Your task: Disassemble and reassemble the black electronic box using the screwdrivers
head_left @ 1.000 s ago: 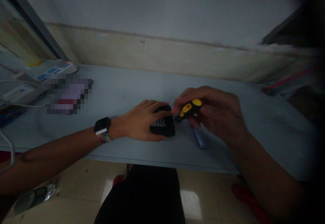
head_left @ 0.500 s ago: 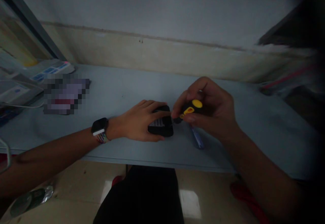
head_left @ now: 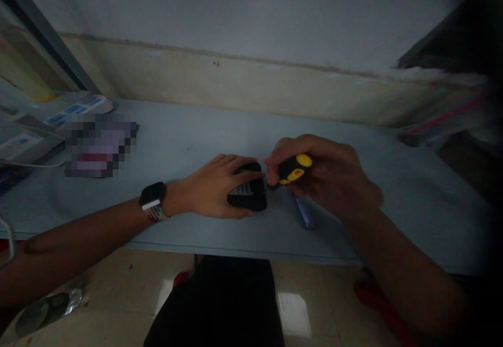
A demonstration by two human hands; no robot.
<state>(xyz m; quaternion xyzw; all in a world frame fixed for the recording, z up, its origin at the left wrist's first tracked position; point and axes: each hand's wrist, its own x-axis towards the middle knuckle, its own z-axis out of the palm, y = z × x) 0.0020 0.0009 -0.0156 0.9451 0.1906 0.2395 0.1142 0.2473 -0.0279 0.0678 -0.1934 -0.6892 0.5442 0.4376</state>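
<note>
My left hand (head_left: 214, 187) lies on a small black device (head_left: 247, 196) with a white label, fingers wrapped over it and pressing it to the grey table (head_left: 196, 142). A dark watch sits on that wrist. My right hand (head_left: 328, 174) is closed round a short screwdriver (head_left: 291, 170) with a black and yellow handle. The screwdriver's tip points left and meets the right edge of the device. A blue pen-like object (head_left: 304, 214) lies on the table just under my right hand.
White boxes with blue print (head_left: 58, 116) and a blurred patch stand at the table's left end, with a white cable beside them. A clear bag with red trim (head_left: 440, 124) lies at the far right. The wall runs behind; the front edge is close to me.
My right hand dropped from a raised grip and turned the screwdriver handle at the device's edge. My left hand and the device stayed in place.
</note>
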